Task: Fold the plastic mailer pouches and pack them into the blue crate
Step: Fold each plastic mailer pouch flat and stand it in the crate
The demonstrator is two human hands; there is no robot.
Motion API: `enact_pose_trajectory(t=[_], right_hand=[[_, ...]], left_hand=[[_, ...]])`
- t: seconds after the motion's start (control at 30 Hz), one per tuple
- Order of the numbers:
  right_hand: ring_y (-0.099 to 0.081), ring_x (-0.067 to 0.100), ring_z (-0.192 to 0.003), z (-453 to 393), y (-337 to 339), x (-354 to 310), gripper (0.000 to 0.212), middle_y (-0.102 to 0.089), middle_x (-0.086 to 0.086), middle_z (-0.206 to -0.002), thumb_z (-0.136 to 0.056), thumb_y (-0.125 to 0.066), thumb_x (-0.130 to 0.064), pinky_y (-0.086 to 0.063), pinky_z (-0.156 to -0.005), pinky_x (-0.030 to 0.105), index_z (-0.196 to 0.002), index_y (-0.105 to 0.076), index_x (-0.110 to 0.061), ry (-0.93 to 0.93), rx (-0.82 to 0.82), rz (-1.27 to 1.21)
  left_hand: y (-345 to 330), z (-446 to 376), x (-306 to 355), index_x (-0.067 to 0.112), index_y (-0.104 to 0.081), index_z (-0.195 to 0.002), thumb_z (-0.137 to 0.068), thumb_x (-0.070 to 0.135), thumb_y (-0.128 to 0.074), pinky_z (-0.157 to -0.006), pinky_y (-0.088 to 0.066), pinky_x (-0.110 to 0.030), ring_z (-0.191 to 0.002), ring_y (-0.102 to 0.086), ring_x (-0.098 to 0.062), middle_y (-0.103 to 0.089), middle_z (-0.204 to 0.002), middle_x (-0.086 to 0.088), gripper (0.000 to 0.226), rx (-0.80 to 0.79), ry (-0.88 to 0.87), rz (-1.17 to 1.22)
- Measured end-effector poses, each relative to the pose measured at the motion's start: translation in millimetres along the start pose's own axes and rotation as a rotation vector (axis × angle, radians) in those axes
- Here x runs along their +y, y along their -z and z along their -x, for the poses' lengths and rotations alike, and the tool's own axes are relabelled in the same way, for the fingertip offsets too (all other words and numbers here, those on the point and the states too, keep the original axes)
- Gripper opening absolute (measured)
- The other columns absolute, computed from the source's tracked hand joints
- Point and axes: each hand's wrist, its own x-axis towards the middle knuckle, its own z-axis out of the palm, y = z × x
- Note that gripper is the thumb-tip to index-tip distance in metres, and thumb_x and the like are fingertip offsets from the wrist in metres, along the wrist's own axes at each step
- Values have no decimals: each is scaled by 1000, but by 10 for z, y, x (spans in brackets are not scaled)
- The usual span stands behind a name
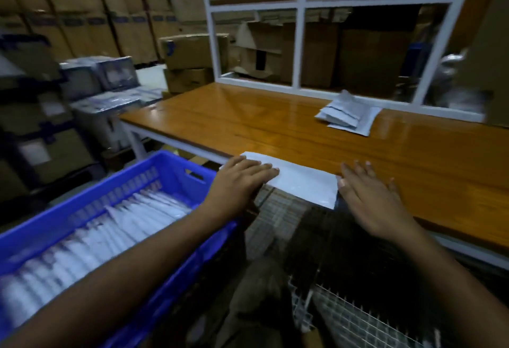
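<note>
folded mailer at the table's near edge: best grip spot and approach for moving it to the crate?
Pinch the corner of the folded pouch that overhangs the table edge, coming from below and the near side. It lies flat on the wood, so only the overhang lets a thumb get under. The left hand rests flat on its left end; the right hand is beside its right edge.

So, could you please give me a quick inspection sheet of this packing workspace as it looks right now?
Surface: glossy wooden table, white frame.
Job's things: folded pouch overhanging the table's near edge; blue crate left of it, holding rows of packed pouches; loose pouch pile at the table's back.
Clutter: nothing seen.
Grippers: left hand flat on the pouch's left end; right hand open at its right end.
Cables: nothing seen.
Surroundings: stacked cardboard boxes, white shelving frame, wire mesh below.
</note>
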Motion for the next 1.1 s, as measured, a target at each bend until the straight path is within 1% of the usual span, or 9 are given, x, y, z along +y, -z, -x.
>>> enact_pose_trajectory(t=[0.17,0.37,0.5,0.57,0.63,0.7,0.83,1.0,1.1], right_hand=[[0,13,-153,-248,-219,-564,63,-12,-1,-167,-101,-23,-53,-4,-122,45,-158,-24,-26,235,174,-151],[-22,13,-149,-652,-706,-1268,50,-32,-2,-160,-105,-45,-36,-14,-113,26,-152,-39,-22,410,237,-283],[-34,17,-145,-910,-1167,-1716,49,-42,4,-155,-102,-45,-30,-16,-123,34,-149,-45,-15,578,210,-207],[-30,18,-148,-995,-1421,-1901,52,-38,4,-158,-104,-42,-33,-11,-123,35,-152,-39,-14,672,150,-104],[-22,17,-151,-1030,-1662,-2047,59,-30,3,-162,-104,-28,-42,-6,-122,37,-156,-30,-15,719,90,-3],[-12,15,-153,-1049,-1831,-2129,62,-21,1,-165,-104,-18,-45,2,-122,37,-159,-22,-16,678,45,4],[-2,11,-154,-1106,-1979,-2158,61,-12,-1,-167,-105,-18,-43,13,-120,34,-160,-12,-17,619,-1,-67],[-2,9,-154,-1127,-2030,-2143,66,-13,-2,-167,-101,-16,-45,12,-122,33,-160,-13,-17,597,-14,-105],[-6,10,-154,-1116,-2025,-2165,69,-17,-2,-166,-97,-11,-46,11,-122,34,-160,-17,-17,595,-9,-114]], left_hand=[[523,573,-905,22,-74,-119,-83,15,-51,-87,-48,-41,-108,-63,-26,-72,-122,4,43,-25,246,19],[742,1147,-1860,25,-77,-110,-74,-7,-72,-84,-51,-48,-98,-64,-29,-75,-112,6,48,-139,441,-28],[547,1387,-2141,25,-79,-105,-71,-10,-71,-80,-54,-47,-95,-69,-27,-76,-107,1,49,-201,480,-3],[398,1447,-2207,26,-80,-103,-69,-7,-66,-80,-55,-45,-95,-70,-24,-77,-103,2,49,-236,483,30],[228,1477,-2265,28,-80,-100,-67,-1,-60,-81,-55,-43,-94,-70,-20,-77,-97,5,48,-278,481,60],[42,1500,-2322,29,-80,-99,-72,1,-62,-84,-54,-42,-98,-69,-17,-77,-99,8,43,-306,471,76],[-301,1522,-2386,37,-78,-102,-79,-1,-69,-94,-44,-44,-108,-60,-19,-74,-108,16,45,-363,467,70],[-602,1484,-2446,45,-72,-114,-83,15,-61,-107,-26,-37,-124,-50,-16,-69,-120,15,44,-751,566,4],[-687,1518,-2447,49,-64,-125,-92,21,-58,-111,-21,-35,-133,-45,-15,-61,-134,16,44,-930,627,16]])
